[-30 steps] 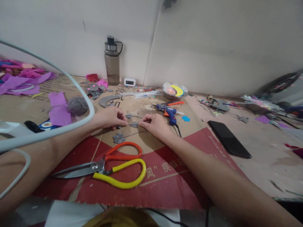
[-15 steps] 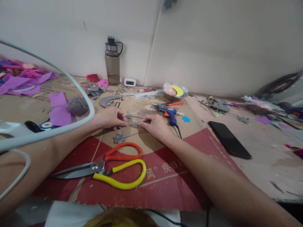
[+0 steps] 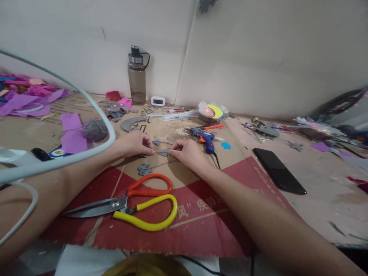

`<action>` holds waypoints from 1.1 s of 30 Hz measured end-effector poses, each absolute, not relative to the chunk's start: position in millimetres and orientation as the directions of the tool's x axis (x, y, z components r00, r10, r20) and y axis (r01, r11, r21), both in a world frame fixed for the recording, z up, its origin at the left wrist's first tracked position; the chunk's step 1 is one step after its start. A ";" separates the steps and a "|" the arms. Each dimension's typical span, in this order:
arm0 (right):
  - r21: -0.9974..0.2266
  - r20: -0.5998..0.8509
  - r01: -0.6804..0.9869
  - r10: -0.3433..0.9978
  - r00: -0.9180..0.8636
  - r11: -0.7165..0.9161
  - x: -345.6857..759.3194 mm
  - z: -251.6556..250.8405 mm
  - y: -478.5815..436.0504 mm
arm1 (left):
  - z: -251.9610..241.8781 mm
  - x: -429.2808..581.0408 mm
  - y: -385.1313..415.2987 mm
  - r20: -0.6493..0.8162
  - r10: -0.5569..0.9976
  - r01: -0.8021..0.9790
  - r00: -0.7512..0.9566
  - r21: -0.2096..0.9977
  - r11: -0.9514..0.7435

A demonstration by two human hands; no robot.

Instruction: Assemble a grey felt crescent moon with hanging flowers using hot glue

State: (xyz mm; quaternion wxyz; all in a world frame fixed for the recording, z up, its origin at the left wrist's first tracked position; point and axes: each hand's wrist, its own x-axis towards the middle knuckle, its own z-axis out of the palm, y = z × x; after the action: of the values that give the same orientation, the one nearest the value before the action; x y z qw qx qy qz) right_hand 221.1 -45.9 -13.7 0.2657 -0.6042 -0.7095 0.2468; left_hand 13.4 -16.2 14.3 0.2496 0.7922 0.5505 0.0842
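Between my two hands a small grey felt leaf (image 3: 163, 153) is held just over the cardboard. My left hand (image 3: 138, 143) pinches the thin grey stem or yarn at the leaf's left end. The thumb and forefinger of my right hand (image 3: 186, 151) are closed on the leaf's right tip. Just behind lies another grey leaf piece (image 3: 156, 142) with a thin stem. A grey flower shape (image 3: 144, 169) with a long stem rests in front of my hands. Part of a grey piece under my left fingers is mostly hidden.
Big scissors (image 3: 122, 204) with red and yellow handles lie nearest me on the cardboard (image 3: 207, 230). A blue glue gun (image 3: 208, 142), a phone (image 3: 278, 170) and a bowl (image 3: 207, 117) are rightward. Grey yarn (image 3: 94, 129), a bottle (image 3: 137, 82) and a pale tube frame (image 3: 97, 105) stand left.
Almost nothing has moved. Both hands keep their pinch on the small leaf, and the view has shifted very slightly.
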 end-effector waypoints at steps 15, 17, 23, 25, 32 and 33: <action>-0.676 0.070 0.719 0.985 -0.159 0.164 220.2 -16.1 -42.0 | 15.1 11.9 -18.4 -0.164 0.916 0.812 0.367 0.538 -0.229; -0.668 0.079 0.723 0.983 -0.168 0.177 221.1 -16.5 -42.4 | 15.9 12.4 -19.1 -0.180 0.914 0.818 0.364 0.531 -0.222; -0.672 0.090 0.713 0.977 -0.192 0.202 223.8 -20.6 -41.9 | 11.9 11.6 -16.3 -0.173 0.909 0.828 0.378 0.503 -0.249; -0.683 0.108 0.694 0.971 -0.212 0.228 225.6 -24.4 -39.6 | 10.4 10.9 -14.9 -0.165 0.903 0.822 0.396 0.502 -0.269; -0.778 0.216 0.534 0.939 -0.270 0.332 232.9 -33.0 -34.7 | 11.7 11.3 -13.7 -0.157 0.876 0.784 0.456 0.537 -0.312; -0.781 0.223 0.525 0.936 -0.271 0.338 233.6 -32.5 -35.2 | 11.6 11.5 -13.8 -0.146 0.873 0.774 0.466 0.546 -0.322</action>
State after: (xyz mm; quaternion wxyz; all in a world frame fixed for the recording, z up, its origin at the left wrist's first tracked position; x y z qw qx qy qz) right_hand 233.6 -35.2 -32.5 0.3476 -0.4934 -0.7403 0.2960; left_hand 11.5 -13.8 11.6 0.2823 0.8082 0.5093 0.0878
